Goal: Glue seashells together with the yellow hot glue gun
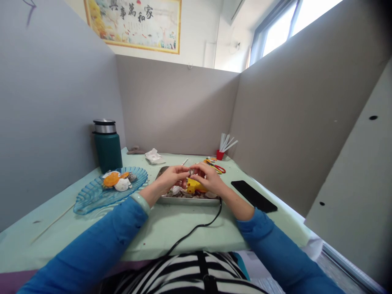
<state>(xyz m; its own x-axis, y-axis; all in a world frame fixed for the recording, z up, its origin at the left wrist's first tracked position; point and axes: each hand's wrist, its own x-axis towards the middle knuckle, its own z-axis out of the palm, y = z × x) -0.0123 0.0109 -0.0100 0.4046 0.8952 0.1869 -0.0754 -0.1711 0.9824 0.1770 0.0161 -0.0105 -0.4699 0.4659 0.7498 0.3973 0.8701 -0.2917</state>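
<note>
Over a metal tray (186,201), my left hand (173,177) and my right hand (210,178) meet with fingers pinched together. Between their fingertips is a small greyish piece (192,172) that looks like a shell; the fingers hide much of it. Beneath the hands, a yellow glue gun (194,186) lies in the tray among several shells (176,190). A black cord (196,227) runs from the tray's right corner toward my lap.
On the left, a blue plate (88,203) bears orange and white shells (122,184), with a green flask (108,149) behind. A thin stick (53,223) lies nearby. On the right are a black phone (253,196), scissors (219,167) and a red cup (219,154) of white sticks. Crumpled tissue (154,156) lies behind.
</note>
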